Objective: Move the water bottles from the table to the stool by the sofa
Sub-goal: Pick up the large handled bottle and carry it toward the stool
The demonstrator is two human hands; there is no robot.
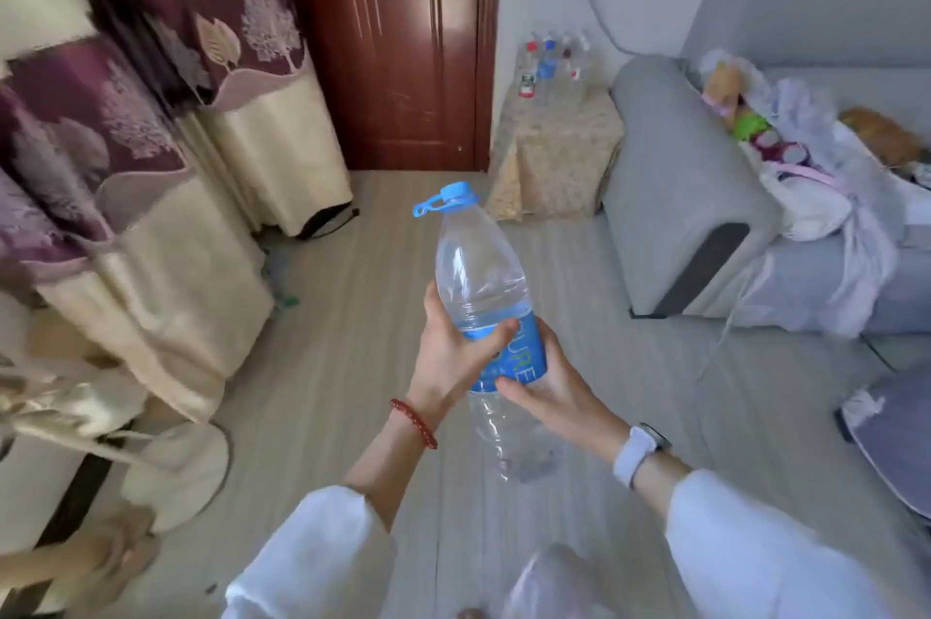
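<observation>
I hold a large clear water bottle (483, 286) with a blue cap and blue label upright over the floor in the middle of the view. My left hand (451, 356) grips its label from the left, thumb across the front. My right hand (549, 381) grips it lower on the right side. Ahead, the stool (554, 149), draped in a patterned cloth, stands between the door and the sofa arm. Several small bottles (551, 64) stand on its top.
A grey sofa (685, 195) runs along the right, with bags and toys piled on its seat. A dark red door (393, 38) is straight ahead. Curtains (166, 154) hang on the left. Pale wood floor lies between me and the stool.
</observation>
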